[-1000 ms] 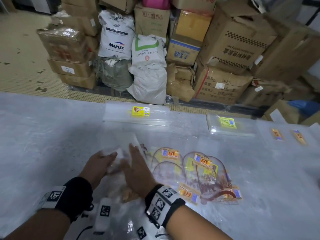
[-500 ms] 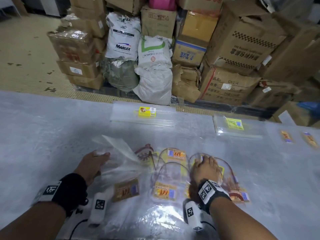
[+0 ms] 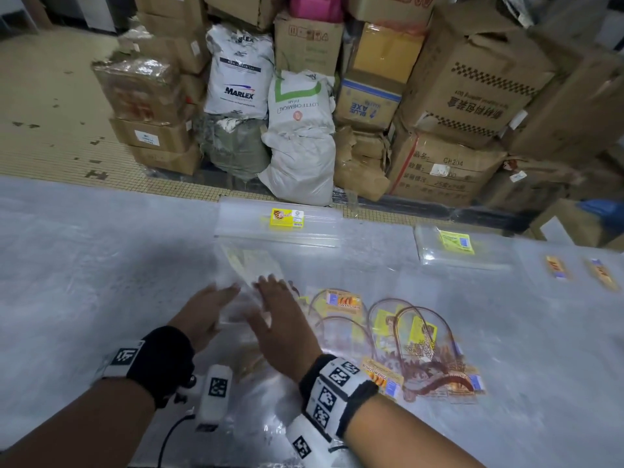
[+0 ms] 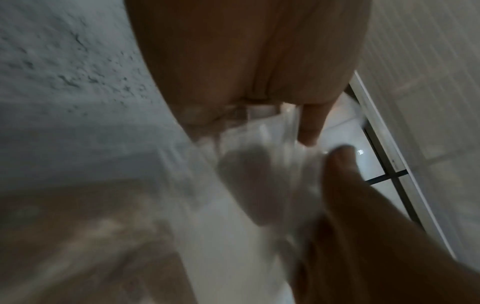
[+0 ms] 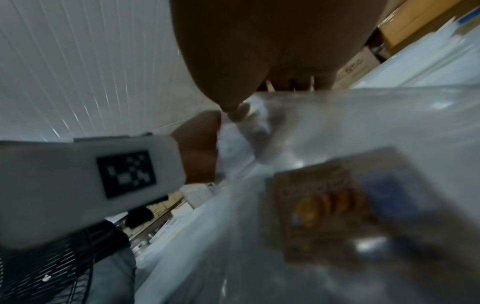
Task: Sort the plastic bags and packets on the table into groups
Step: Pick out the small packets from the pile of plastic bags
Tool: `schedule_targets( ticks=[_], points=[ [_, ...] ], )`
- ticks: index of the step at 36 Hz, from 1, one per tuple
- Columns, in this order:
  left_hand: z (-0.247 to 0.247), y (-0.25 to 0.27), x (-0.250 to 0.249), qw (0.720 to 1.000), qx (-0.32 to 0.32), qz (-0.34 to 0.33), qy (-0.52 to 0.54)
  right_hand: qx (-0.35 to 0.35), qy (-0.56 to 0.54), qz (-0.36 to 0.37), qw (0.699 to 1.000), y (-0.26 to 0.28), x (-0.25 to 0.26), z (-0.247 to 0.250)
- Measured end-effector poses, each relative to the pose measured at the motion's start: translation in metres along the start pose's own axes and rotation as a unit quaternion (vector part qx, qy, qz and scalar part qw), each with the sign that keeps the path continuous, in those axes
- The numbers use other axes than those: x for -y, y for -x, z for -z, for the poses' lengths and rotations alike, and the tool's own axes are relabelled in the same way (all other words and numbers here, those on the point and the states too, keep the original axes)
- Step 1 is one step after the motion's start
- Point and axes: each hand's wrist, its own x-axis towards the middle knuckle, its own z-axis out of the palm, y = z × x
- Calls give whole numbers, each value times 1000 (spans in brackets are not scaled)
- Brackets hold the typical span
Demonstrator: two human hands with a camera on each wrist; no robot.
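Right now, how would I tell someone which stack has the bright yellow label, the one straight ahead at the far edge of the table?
Start at the far edge of the plastic-covered table, just in front of the white sacks on the floor. A flat stack of clear bags lies there. Its label is bright yellow with a red logo, unlike the greener label on the smaller stack to its right.
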Motion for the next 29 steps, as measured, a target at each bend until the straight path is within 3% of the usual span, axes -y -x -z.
schedule_targets(
  ticks=[5, 10, 16, 18, 21, 22, 26, 29],
  points=[
    [-10, 15, -2, 999, 26, -27, 14, 34, 25, -1, 999, -7, 7, -23],
    [1, 20, 2, 995, 36, -5, 95, 65, 40, -15, 997, -10, 9, -29],
    [17, 19, 13, 999, -43, -28, 10, 103, 38, 9, 994, -10, 22, -24],
    [32, 15, 17, 996, -82, -29, -19, 92, 63, -38, 993, -13, 11, -15],
    [55, 16, 15, 990, -124, -19, -62, -22, 84, -143, 986, -19, -28, -4],
    [60, 18, 12, 987, -137, -11, -78, -32, 111, -184, 976, -20, -42, -1],
    [83, 18, 5, 976, -166, 9, -140, 15, 224, -327, 918, -16, -85, 20],
    [105, 14, 7, 972, -181, 28, -149, 59, 244, -352, 902, -7, -99, 26]
  ],
)
